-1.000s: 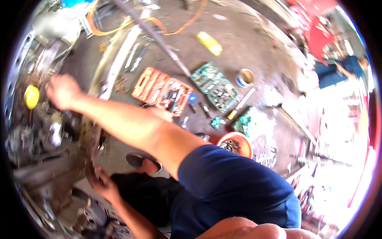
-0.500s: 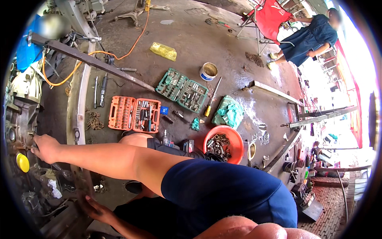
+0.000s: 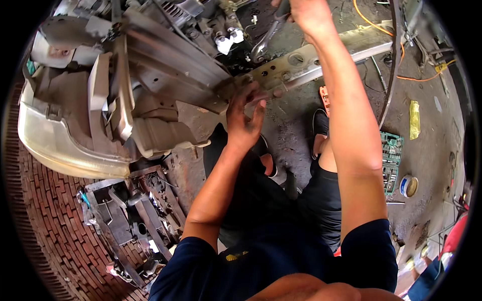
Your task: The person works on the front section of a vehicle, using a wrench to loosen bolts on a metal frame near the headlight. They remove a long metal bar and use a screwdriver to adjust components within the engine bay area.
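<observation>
At the top edge, my right hand (image 3: 312, 20) is closed around the upper end of a long metal wrench (image 3: 271, 37); the frame edge cuts off part of the grip. The wrench's rounded lower end hangs just beyond a bare metal beam (image 3: 346, 47) of a partly dismantled vehicle front. My left hand (image 3: 244, 120) is raised in front of me, its fingers apart and slightly bent, with nothing seen in them. Its fingertips are at the joint of that beam and a grey metal panel (image 3: 175, 60); whether they touch is unclear.
A clouded headlight (image 3: 75, 153) and bent body parts stick out at left. Below them, a rack of scrap parts (image 3: 135, 215) stands on brick paving (image 3: 55, 220). At right lie a green socket set (image 3: 391, 143), a tin (image 3: 409, 185), a yellow packet (image 3: 414, 120) and an orange cable (image 3: 422, 79).
My view has swung left toward the vehicle front. My left hand has come up to the beam's near end, its fingers now apart. The red bucket is nearly out of sight.
</observation>
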Action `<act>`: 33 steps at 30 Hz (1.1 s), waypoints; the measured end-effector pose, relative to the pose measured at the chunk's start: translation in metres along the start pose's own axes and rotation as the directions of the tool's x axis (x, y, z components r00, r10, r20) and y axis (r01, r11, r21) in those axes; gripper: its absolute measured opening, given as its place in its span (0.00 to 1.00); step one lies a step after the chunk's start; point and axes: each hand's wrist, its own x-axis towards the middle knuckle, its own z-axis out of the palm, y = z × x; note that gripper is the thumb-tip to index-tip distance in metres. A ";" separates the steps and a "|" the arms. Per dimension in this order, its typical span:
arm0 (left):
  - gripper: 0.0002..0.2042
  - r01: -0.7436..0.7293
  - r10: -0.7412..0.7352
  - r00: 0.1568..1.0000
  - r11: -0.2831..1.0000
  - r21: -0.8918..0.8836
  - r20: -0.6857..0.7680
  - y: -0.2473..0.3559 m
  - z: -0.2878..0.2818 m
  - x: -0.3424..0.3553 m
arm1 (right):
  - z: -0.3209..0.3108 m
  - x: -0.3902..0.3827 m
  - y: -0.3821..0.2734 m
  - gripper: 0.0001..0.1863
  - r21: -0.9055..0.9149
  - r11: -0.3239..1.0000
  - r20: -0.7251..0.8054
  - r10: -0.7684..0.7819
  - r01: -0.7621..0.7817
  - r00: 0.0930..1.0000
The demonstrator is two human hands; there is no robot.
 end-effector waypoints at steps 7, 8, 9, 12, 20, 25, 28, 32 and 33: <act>0.19 0.001 -0.004 0.996 0.999 -0.035 -0.089 0.008 0.010 -0.009 | -0.001 -0.017 0.029 0.19 0.130 0.984 0.127 0.108 -0.124 0.986; 0.18 0.010 -0.006 0.995 0.999 0.040 -0.097 0.009 0.010 -0.010 | 0.000 -0.015 0.035 0.19 0.203 0.965 0.078 0.151 -0.164 0.985; 0.18 0.012 -0.008 0.995 0.999 0.041 -0.099 0.009 0.012 -0.010 | 0.002 -0.014 0.038 0.18 0.277 0.940 0.036 0.196 -0.199 0.980; 0.17 0.006 -0.004 0.982 1.000 0.010 -0.188 0.006 0.019 -0.012 | 0.004 -0.012 0.044 0.18 0.321 0.911 0.052 0.255 -0.258 0.966; 0.14 -0.133 0.157 0.988 0.866 0.482 -0.009 0.004 0.031 -0.003 | 0.018 -0.018 0.050 0.18 0.296 0.922 0.032 0.250 -0.248 0.968; 0.09 -0.178 0.220 0.974 0.877 0.446 -0.044 0.003 0.021 -0.009 | 0.007 -0.018 0.040 0.20 0.242 0.938 0.053 0.244 -0.249 0.968; 0.07 -0.180 0.227 0.972 0.887 0.425 -0.062 0.005 0.019 -0.010 | 0.009 -0.023 0.044 0.20 0.201 0.937 0.048 0.281 -0.284 0.959; 0.06 -0.198 0.253 0.965 0.872 0.449 -0.066 0.005 0.020 -0.008 | 0.022 -0.031 0.048 0.21 0.141 0.965 0.015 0.222 -0.222 0.975; 0.06 -0.195 0.252 0.965 0.871 0.450 -0.069 0.003 0.019 -0.008 | 0.026 -0.033 0.044 0.22 0.147 0.970 0.003 0.193 -0.192 0.981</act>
